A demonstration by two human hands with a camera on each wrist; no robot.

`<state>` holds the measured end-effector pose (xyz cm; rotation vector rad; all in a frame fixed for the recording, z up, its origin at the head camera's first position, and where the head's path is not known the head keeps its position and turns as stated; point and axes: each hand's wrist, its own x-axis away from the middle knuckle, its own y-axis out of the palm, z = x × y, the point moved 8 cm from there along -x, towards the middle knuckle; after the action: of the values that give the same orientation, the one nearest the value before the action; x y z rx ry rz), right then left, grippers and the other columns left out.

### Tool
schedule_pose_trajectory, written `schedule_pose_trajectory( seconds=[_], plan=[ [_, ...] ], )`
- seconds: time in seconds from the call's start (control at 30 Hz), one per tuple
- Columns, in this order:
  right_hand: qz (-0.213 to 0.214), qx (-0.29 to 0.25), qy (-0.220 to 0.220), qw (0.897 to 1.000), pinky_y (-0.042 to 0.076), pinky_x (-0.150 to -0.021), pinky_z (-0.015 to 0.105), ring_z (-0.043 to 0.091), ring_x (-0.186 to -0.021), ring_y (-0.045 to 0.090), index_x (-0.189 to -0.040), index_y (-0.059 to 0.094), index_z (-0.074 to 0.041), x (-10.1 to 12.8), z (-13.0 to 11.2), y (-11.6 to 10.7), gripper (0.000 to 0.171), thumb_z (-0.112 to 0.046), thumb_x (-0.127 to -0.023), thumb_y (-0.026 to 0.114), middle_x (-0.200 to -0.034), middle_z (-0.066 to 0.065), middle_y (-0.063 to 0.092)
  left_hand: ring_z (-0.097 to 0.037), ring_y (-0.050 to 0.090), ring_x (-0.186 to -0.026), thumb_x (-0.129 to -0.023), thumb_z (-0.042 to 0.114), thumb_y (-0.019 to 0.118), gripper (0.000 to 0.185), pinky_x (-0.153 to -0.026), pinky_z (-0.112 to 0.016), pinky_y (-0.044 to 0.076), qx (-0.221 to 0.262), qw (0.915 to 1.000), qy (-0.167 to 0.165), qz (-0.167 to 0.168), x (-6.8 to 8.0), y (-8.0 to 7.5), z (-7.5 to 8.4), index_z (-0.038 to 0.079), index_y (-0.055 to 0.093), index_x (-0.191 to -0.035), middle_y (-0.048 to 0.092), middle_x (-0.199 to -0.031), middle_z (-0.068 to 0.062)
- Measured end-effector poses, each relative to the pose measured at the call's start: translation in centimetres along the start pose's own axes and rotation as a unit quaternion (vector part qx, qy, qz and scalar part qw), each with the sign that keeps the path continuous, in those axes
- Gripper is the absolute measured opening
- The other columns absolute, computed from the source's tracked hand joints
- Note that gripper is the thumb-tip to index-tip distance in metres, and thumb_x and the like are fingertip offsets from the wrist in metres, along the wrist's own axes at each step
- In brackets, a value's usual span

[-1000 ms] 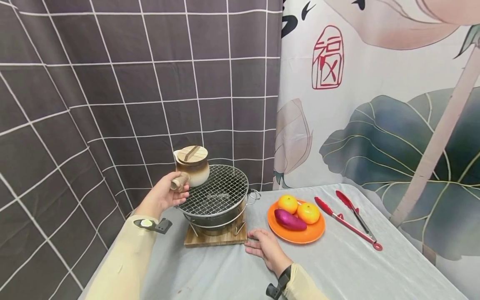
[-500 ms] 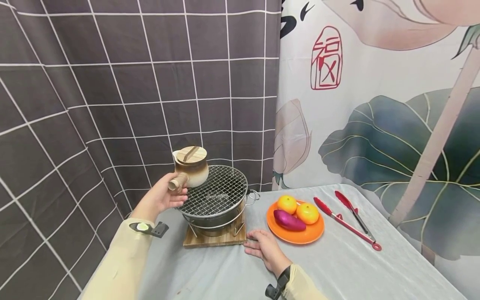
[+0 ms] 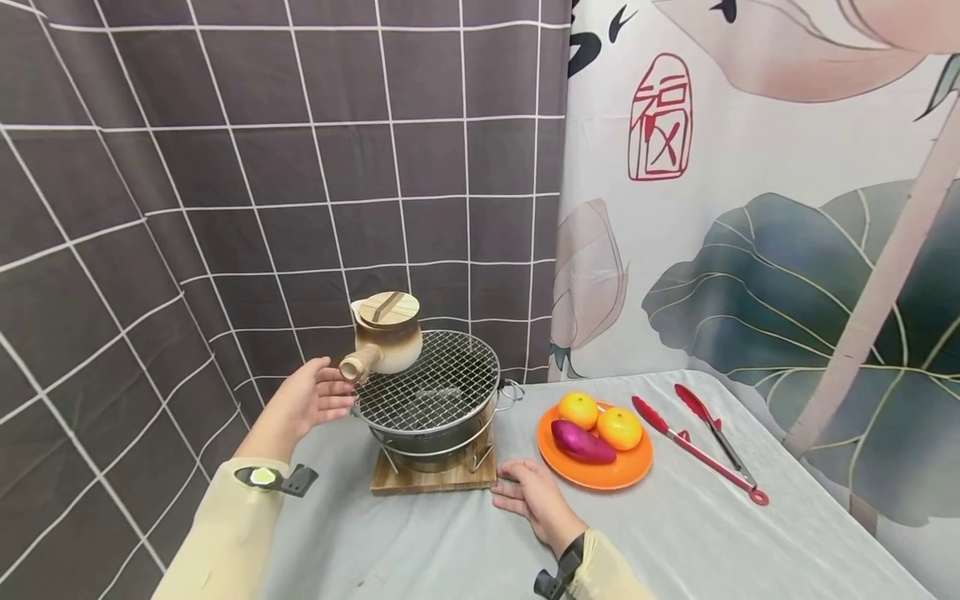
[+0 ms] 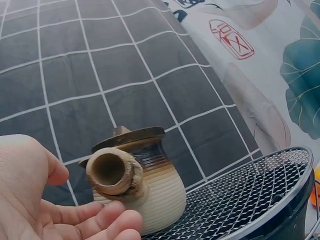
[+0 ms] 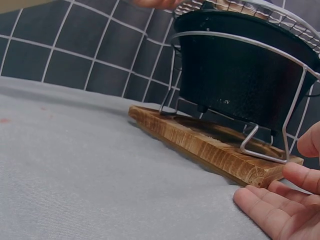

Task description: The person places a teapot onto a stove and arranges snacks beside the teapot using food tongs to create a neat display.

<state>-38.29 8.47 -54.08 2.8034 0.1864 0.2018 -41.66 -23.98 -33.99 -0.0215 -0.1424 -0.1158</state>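
A small clay teapot (image 3: 397,346) with a wooden lid and a hollow side handle (image 4: 111,172) stands on the wire grill mesh (image 3: 442,379), toward its left side. Just left of that handle is my left hand (image 3: 303,400), its fingers extended and the thumb apart from the handle. The mesh tops a round black stove (image 5: 240,70) in a wire stand, set on a wooden board (image 3: 435,477). My right hand (image 3: 534,498) lies by the board's front right corner, palm inward, fingers loosely extended; its fingertips touch or almost touch the board's edge in the right wrist view.
Right of the stove, an orange plate (image 3: 592,479) carries two orange fruits (image 3: 598,417) and a purple eggplant-like piece (image 3: 581,442). Red-tipped tongs (image 3: 705,450) lie farther right on the grey tablecloth (image 3: 450,550). A dark grid curtain (image 3: 337,167) hangs behind.
My left hand has let go of the teapot's handle and drawn back to the left. The teapot stays on the mesh. The right hand has kept its place.
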Motion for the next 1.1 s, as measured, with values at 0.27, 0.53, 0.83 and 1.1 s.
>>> schedule_pose_trajectory(
  seconds=[0.27, 0.53, 0.83, 1.1],
  plan=[
    [-0.001, -0.001, -0.005, 1.0, 0.063, -0.084, 0.042, 0.028, -0.097, 0.071, -0.119, 0.054, 0.011, -0.2, 0.0, 0.0, 0.031, -0.015, -0.102, 0.049, -0.118, 0.019, 0.061, -0.01, 0.066, -0.073, -0.108, 0.031, 0.029, 0.035, -0.07, -0.025, 0.061, 0.085, 0.9953, 0.011, 0.044, 1.0, -1.5, -0.8, 0.004, 0.05, -0.112, 0.062, -0.082, 0.004],
    [0.002, 0.002, 0.0, 1.0, 0.063, -0.084, 0.042, 0.026, -0.097, 0.071, -0.121, 0.054, 0.012, -0.2, 0.1, -0.1, 0.033, -0.015, -0.103, 0.048, -0.12, 0.019, 0.061, -0.009, 0.065, -0.073, -0.108, 0.027, 0.028, 0.031, -0.071, -0.024, 0.06, 0.134, 0.9891, 0.007, 0.061, 1.7, -2.4, -3.1, 0.011, 0.054, -0.1, 0.061, -0.082, 0.006],
    [0.002, 0.006, -0.001, 1.0, 0.063, -0.084, 0.042, 0.026, -0.097, 0.071, -0.122, 0.054, 0.012, -0.1, 0.0, 0.0, 0.033, -0.014, -0.103, 0.047, -0.121, 0.021, 0.061, -0.01, 0.066, -0.068, -0.108, 0.021, 0.028, 0.033, -0.069, -0.023, 0.061, 0.193, 0.9777, -0.012, 0.08, 2.0, -2.9, -6.9, 0.014, 0.057, -0.092, 0.063, -0.077, 0.005],
    [0.0, 0.007, -0.001, 1.0, 0.063, -0.085, 0.042, 0.026, -0.097, 0.071, -0.121, 0.054, 0.012, -0.1, 0.0, 0.0, 0.033, -0.014, -0.103, 0.046, -0.121, 0.02, 0.061, -0.01, 0.071, -0.081, -0.107, 0.022, 0.029, 0.029, -0.076, -0.025, 0.061, 0.167, 0.9815, -0.016, 0.093, 2.0, -2.7, -10.6, 0.008, 0.054, -0.112, 0.068, -0.086, 0.006]
  ],
)
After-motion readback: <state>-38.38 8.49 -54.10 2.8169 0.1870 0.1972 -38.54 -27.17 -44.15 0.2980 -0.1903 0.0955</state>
